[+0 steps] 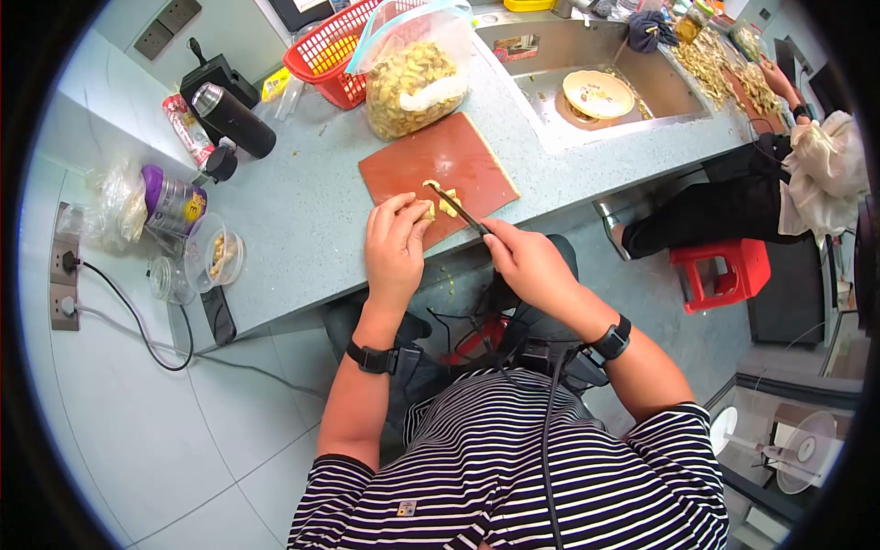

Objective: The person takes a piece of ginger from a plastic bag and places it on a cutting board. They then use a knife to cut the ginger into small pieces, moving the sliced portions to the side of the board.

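A reddish-brown cutting board [443, 156] lies at the counter's front edge. My right hand [532, 266] is wrapped round the handle of a dark-bladed knife [469, 218], whose blade slants up and left over the board. Beside the blade lie pale yellow food pieces [449, 203], with a small slice [432, 184] near the tip. My left hand [396, 240] has its fingers curled down on a pale yellow piece [428, 210] left of the blade. The fingers partly cover that piece, and its exact kind cannot be made out.
Behind the board stands a clear bag [412, 87] of similar pieces, next to a red basket [330, 69]. A sink [660, 87] holding a plate [598, 94] is at right. Left are a black thermos [234, 119] and plastic tubs [213, 257]. Another person's hand [777, 81] is far right.
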`<state>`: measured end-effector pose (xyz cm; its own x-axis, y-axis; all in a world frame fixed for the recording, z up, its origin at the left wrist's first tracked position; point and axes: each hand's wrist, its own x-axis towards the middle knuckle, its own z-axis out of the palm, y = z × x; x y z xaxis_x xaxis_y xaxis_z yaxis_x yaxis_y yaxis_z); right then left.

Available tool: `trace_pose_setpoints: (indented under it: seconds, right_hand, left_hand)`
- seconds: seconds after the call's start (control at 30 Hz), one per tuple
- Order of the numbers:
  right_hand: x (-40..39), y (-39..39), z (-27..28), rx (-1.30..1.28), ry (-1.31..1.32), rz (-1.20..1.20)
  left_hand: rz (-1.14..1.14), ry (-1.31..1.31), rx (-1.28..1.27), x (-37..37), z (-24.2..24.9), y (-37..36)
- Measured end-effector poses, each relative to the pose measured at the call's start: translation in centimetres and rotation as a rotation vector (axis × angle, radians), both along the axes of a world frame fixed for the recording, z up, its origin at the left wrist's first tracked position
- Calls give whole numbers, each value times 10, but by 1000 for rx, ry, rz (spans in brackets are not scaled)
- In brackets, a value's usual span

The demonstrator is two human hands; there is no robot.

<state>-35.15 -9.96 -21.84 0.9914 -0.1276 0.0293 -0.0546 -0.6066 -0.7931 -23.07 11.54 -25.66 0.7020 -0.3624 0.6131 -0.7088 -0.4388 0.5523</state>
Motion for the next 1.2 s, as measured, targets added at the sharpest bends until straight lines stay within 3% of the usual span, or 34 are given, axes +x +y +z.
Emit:
trace_pose_setpoints:
  seconds: [0.13, 0.2, 0.4, 0.83, 1.2]
  right_hand:
    - [-3, -5, -1, 82, 30, -24]
    - [-5, -6, 6, 175, 106, -9]
    - [-5, -5, 11, 238, 53, 53]
    - [-9, 1, 8, 270, 151, 72]
    - [9, 2, 1, -95, -21, 119]
  left_hand:
    - [-3, 55, -51, -2, -1, 1]
    - [-10, 217, -113, -4, -3, 1]
    - [-7, 54, -2, -1, 3, 0]
    - [3, 104, -20, -1, -2, -1]
    - [-64, -4, 4, 0, 1, 2]
